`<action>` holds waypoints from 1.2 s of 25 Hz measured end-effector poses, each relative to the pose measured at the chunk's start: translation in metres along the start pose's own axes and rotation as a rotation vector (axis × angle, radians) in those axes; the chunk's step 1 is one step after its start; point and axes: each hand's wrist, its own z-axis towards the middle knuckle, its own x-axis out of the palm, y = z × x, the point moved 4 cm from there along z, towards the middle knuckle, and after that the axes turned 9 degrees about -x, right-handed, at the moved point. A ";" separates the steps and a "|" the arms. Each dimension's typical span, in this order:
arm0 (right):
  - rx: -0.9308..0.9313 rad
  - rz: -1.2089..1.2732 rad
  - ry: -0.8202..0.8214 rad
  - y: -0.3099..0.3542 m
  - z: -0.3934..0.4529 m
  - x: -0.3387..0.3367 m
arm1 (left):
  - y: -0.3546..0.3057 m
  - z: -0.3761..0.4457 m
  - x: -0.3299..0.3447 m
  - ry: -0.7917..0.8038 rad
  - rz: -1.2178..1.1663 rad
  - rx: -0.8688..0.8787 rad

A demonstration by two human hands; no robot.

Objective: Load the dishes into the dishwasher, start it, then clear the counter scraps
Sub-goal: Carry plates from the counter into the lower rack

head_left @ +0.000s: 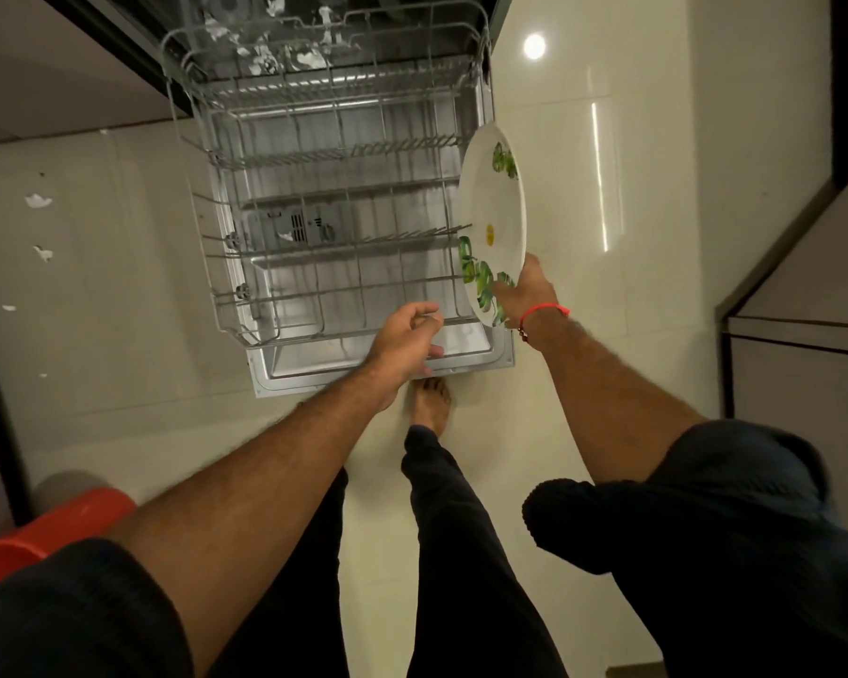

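The dishwasher's lower wire rack [314,227] is pulled out over the open door [275,379] and holds no dishes. My right hand [525,291] grips a white plate [493,208] with green leaf prints by its near rim, holding it on edge just past the rack's right side. My left hand [407,340] hovers over the rack's near rail with loosely curled fingers and holds nothing; whether it touches the wire I cannot tell.
Pale floor tiles surround the door, with small white scraps [38,200] on the left. A red bin [45,526] stands at lower left. Dark cabinets [804,335] rise on the right. My bare foot [432,403] is just below the door edge.
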 end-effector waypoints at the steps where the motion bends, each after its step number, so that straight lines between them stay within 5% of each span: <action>1: -0.025 0.036 -0.007 -0.001 -0.004 -0.001 | -0.002 -0.004 -0.002 -0.001 -0.005 0.008; 5: -0.169 0.105 -0.231 0.008 -0.036 -0.013 | -0.011 -0.033 -0.018 -0.019 -0.036 0.058; 8: -0.223 0.025 -0.241 0.031 -0.071 -0.019 | -0.012 -0.071 -0.040 -0.046 -0.035 0.108; 17: -0.482 -0.100 0.202 0.178 -0.227 0.059 | 0.054 -0.218 -0.182 -0.229 -0.211 0.234; 30: -1.049 -0.124 0.609 0.438 -0.520 0.381 | 0.278 -0.399 -0.520 -0.706 -0.640 0.422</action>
